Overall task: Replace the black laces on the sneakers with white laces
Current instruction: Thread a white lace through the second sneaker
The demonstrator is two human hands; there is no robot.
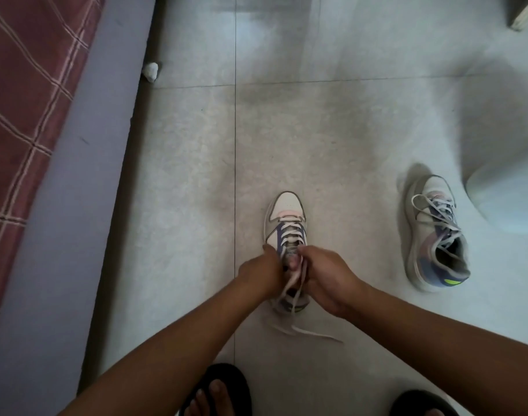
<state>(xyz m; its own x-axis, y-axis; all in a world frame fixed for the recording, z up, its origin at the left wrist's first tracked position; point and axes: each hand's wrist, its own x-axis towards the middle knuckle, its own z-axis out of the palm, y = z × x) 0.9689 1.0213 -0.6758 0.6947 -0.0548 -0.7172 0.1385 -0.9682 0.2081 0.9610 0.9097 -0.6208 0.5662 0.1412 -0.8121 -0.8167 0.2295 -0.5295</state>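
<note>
Both hands, left [258, 273] and right [325, 276], pinched the white lace [289, 283] over the near sneaker [286, 217]; another sneaker [434, 232] lay well apart.

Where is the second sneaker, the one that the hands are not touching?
In the head view the second sneaker lies on the floor tiles at the right, apart from the sneaker being laced, beside a pale rounded object.

The floor [331, 121] is pale, speckled tile, glossy enough to catch soft light, with one dark grout line running lengthwise and another crossing it toward the far end. Along its left edge stands a bed with a grey-lilac side panel [85, 163] and a red checked cover [25, 85]. A small white crumpled scrap [151, 71] lies against the panel's base.
</note>
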